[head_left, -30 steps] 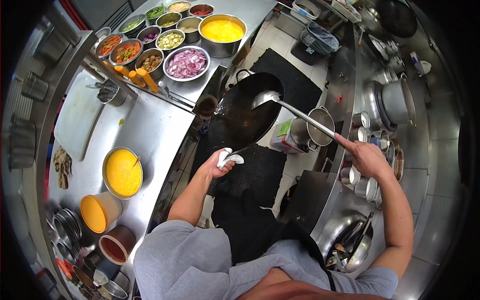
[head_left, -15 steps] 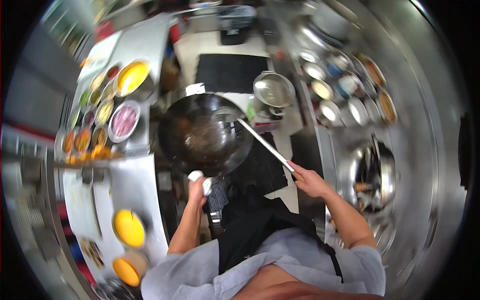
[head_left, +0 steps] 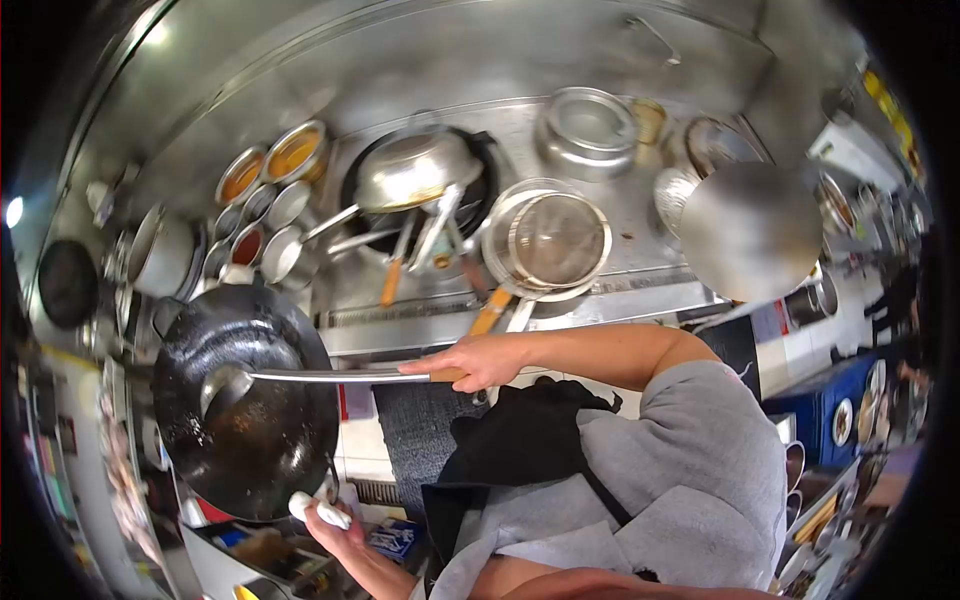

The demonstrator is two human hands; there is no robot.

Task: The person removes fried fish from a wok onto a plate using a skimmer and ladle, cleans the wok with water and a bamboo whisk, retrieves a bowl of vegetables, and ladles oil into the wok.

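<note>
A large black wok (head_left: 285, 440) is held out on the left, with a wet sheen and brown residue inside. My left hand (head_left: 340, 532) grips its near edge through a folded white cloth (head_left: 318, 510); the wok's handle is mostly hidden. In my right hand (head_left: 488, 362) is the wooden end of a long-handled ladle (head_left: 335, 377), index finger stretched along the shaft. The ladle's bowl (head_left: 226, 390) rests in or just over the wok; whether it touches is unclear.
On the steel stove counter (head_left: 400, 338) sit a strainer (head_left: 560, 240), a metal pan (head_left: 418, 170) on a dark wok, a lidded pot (head_left: 590, 130) and several seasoning bowls (head_left: 295, 150). A blurred round metal disc (head_left: 750, 230) stands at right. Below lies a black floor mat (head_left: 425, 440).
My body and view have turned right, from the aisle to face the stove counter. Wok and ladle have travelled along, still in my hands, and the ladle now lies more level.
</note>
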